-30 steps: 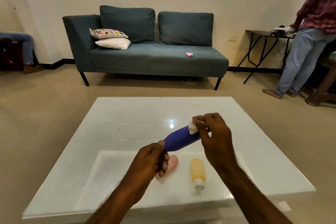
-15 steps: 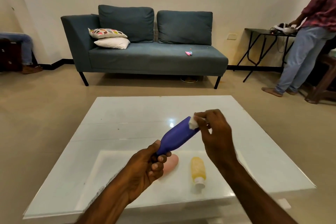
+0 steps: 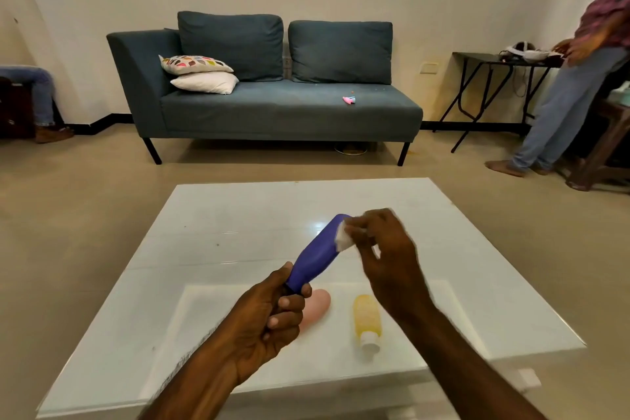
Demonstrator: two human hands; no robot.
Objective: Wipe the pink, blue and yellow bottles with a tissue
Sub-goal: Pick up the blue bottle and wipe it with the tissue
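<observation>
My left hand [image 3: 272,314] grips the cap end of the blue bottle [image 3: 318,254], which points up and to the right above the white table [image 3: 218,235]. My right hand [image 3: 385,256] pinches a small white tissue [image 3: 342,239] against the bottle's far end. The pink bottle [image 3: 317,309] lies on the table just behind my left hand, partly hidden by it. To its right lies the yellow bottle [image 3: 366,317], white cap toward me.
A teal sofa [image 3: 272,106] with cushions stands behind the table. A person in jeans [image 3: 566,106] stands at the right by a black folding table [image 3: 491,78]. At the far left sits another person, with only a leg [image 3: 41,92] showing.
The blue bottle has tilted more steeply upward. My right hand with the tissue has moved up along the bottle's far end; my left hand has closed tighter around the cap end.
</observation>
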